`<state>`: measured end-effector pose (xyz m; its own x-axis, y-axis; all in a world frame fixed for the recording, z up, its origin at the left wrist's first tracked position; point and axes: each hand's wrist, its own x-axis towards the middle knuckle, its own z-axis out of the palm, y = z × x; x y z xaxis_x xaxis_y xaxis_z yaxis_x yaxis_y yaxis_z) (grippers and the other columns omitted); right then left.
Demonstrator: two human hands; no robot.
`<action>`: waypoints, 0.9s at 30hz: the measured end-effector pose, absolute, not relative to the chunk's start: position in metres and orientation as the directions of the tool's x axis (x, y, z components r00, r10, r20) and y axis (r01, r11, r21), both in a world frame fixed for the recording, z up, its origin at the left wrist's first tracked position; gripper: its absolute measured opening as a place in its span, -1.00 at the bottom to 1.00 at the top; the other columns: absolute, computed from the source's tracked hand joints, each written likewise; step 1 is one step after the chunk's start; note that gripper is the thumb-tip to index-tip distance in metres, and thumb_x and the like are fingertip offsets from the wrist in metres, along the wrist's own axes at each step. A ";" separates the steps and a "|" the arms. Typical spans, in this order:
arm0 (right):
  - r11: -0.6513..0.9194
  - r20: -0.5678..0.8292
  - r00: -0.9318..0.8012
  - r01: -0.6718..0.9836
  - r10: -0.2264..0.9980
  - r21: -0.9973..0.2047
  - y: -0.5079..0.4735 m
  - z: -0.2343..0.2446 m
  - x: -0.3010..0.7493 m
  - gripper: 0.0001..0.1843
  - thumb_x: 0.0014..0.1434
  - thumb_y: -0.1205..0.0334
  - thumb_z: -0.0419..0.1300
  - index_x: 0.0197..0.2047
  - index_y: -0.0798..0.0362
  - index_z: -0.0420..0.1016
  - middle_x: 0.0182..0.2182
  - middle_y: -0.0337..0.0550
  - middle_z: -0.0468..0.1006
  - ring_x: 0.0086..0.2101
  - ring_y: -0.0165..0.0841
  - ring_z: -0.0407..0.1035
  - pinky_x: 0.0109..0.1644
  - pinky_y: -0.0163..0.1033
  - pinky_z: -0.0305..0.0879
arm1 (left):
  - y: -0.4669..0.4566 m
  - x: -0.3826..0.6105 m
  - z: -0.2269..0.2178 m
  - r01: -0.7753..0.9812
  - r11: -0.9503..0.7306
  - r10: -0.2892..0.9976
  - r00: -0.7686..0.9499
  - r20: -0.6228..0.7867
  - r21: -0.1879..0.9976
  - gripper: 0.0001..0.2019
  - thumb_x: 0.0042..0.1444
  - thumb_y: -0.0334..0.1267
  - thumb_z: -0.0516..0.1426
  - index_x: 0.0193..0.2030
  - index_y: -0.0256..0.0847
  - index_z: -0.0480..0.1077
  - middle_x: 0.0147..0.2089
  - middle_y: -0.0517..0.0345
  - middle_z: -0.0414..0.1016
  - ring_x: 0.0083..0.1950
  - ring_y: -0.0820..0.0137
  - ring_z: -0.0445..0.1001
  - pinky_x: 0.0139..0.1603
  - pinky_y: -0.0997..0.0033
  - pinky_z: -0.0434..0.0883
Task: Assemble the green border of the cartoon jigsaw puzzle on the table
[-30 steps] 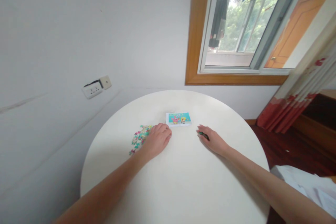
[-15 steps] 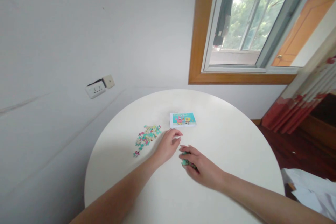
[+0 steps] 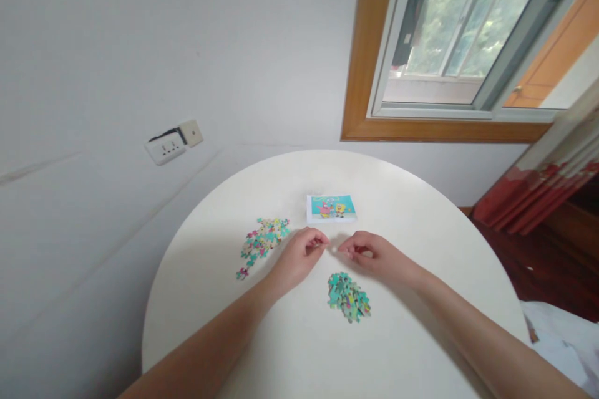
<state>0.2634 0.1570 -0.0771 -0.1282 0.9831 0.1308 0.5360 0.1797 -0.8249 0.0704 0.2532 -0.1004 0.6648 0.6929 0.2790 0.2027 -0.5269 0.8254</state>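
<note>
My left hand [image 3: 302, 254] hovers over the middle of the table with thumb and fingertips pinched together. Facing it from the right, my right hand [image 3: 372, 254] is closed in a similar pinch. A tiny pale spot shows between the two sets of fingertips; what either pinch holds is too small to name. Just below my right hand lies a heaped pile of mostly green jigsaw puzzle pieces [image 3: 349, 297]. Left of my left hand, a second group of puzzle pieces [image 3: 262, 242], in green, cream and pink, is spread loosely. Beyond both hands lies a cartoon picture box [image 3: 332, 208].
The round white table [image 3: 224, 336] stands against a pale wall with a power socket [image 3: 166, 148]. A wood-framed window [image 3: 433, 131] is at the back right, beside a red and cream curtain [image 3: 528, 193]. White sheets [image 3: 561, 336] lie at the lower right.
My right hand has let go of the green puzzle pieces, leaving them in a pile, and moved up beside my left hand. My left hand is now more tightly pinched. The view shifted slightly.
</note>
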 end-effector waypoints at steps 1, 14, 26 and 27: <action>0.214 0.157 -0.149 0.561 0.976 -0.800 0.155 -0.078 0.265 -0.74 0.08 0.40 0.12 -0.18 0.06 0.55 -0.34 -0.16 0.45 -0.32 -0.40 0.36 -0.21 -0.26 0.32 | 0.252 0.069 -0.098 0.216 -0.547 0.679 0.679 0.277 0.809 -0.91 0.12 -0.37 0.07 -0.29 -0.21 0.41 -0.25 0.13 0.46 -0.21 0.40 0.43 -0.13 0.40 0.39; 0.418 0.208 -0.370 0.693 0.905 -0.587 0.131 -0.080 0.249 -0.78 0.08 0.15 0.27 -0.17 -0.04 0.56 -0.29 -0.13 0.47 -0.22 -0.32 0.33 -0.11 -0.22 0.25 | 0.240 0.057 -0.080 0.220 -0.677 0.478 0.857 0.193 0.702 -0.84 0.09 -0.40 0.11 -0.18 -0.17 0.42 -0.19 0.15 0.40 -0.16 0.42 0.38 -0.12 0.47 0.35; 0.394 0.194 -0.365 0.627 0.911 -0.672 0.132 -0.077 0.250 -0.84 0.09 0.40 0.20 -0.28 -0.02 0.56 -0.37 -0.18 0.53 -0.28 -0.37 0.38 -0.15 -0.27 0.30 | 0.244 0.053 -0.074 0.174 -0.708 0.341 0.933 0.116 0.684 -0.84 0.08 -0.35 0.12 -0.18 -0.15 0.44 -0.18 0.16 0.48 -0.09 0.37 0.38 0.01 0.39 0.27; 0.394 0.199 -0.362 0.618 0.911 -0.680 0.132 -0.077 0.250 -0.85 0.10 0.39 0.20 -0.29 -0.01 0.55 -0.38 -0.18 0.53 -0.28 -0.37 0.39 -0.14 -0.27 0.30 | 0.244 0.053 -0.073 0.164 -0.710 0.329 0.937 0.116 0.684 -0.85 0.09 -0.34 0.12 -0.19 -0.15 0.44 -0.18 0.16 0.49 -0.09 0.37 0.38 0.02 0.39 0.27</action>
